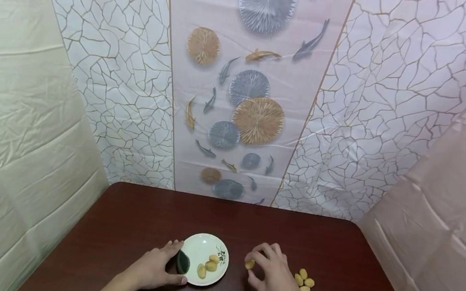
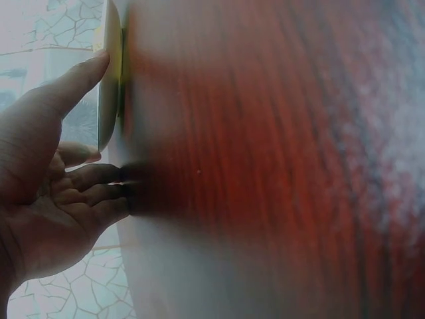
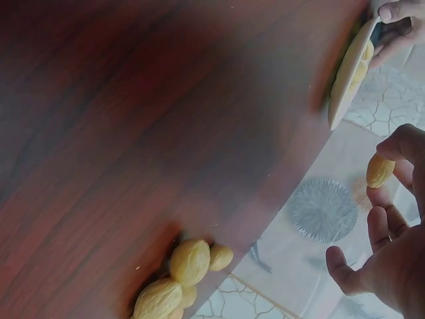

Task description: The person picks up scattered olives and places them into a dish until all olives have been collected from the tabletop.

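A small white plate (image 1: 196, 249) with a dark green patch at its left and a dark sprig print at its right bears three yellow, wrinkled oval fruits (image 1: 201, 271). My left hand (image 1: 155, 267) holds the plate's left side, thumb at the near rim and forefinger farther back; the left wrist view shows the thumb against the rim of the plate (image 2: 111, 80). To the right of the plate, my right hand (image 1: 273, 276) pinches one yellow oval fruit (image 3: 380, 171) between thumb and fingertip, raised off the table. Several more such fruits (image 1: 303, 274) lie just right of that hand.
The dark reddish-brown wooden table (image 1: 148, 212) carries all of this. Behind it hangs a patterned cloth (image 1: 223, 163) printed with fish and round leaves. Pale cloth walls (image 1: 6, 167) stand at both sides of the table.
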